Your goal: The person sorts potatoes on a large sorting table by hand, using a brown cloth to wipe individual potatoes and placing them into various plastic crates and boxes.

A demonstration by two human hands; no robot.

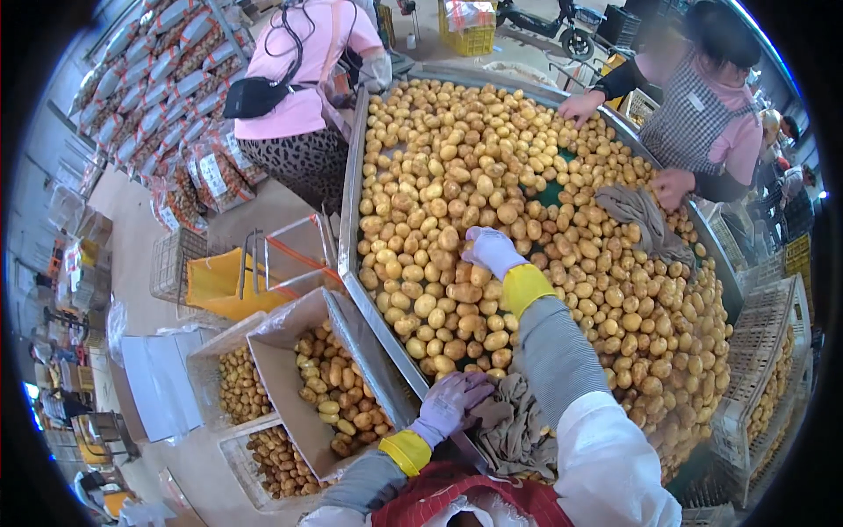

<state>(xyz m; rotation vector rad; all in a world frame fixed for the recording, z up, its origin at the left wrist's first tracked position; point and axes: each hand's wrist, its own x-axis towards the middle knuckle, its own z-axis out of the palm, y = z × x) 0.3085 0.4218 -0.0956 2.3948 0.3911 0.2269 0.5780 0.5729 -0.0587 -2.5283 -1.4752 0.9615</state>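
Note:
Many potatoes (428, 230) cover a metal-edged sorting table (385, 323). My right hand (490, 250), in a pale lilac glove with a yellow cuff, reaches over the middle of the pile, fingers bent down among the potatoes; whether it grips one is hidden. My left hand (454, 402), gloved alike, rests at the near metal edge beside a crumpled grey-brown cloth (517, 428); its palm side is hidden. Left of that hand stands a cardboard box (283, 388) with potatoes inside. A second grey-brown cloth (635, 217) lies on the potatoes at the right.
A person in pink (303, 66) stands at the table's far left; another in a checked apron (698, 112) has both hands over the potatoes at the right. Plastic crates (757, 342) of potatoes flank the table. A yellow container (224, 283) and filled mesh bags (217, 174) stand left.

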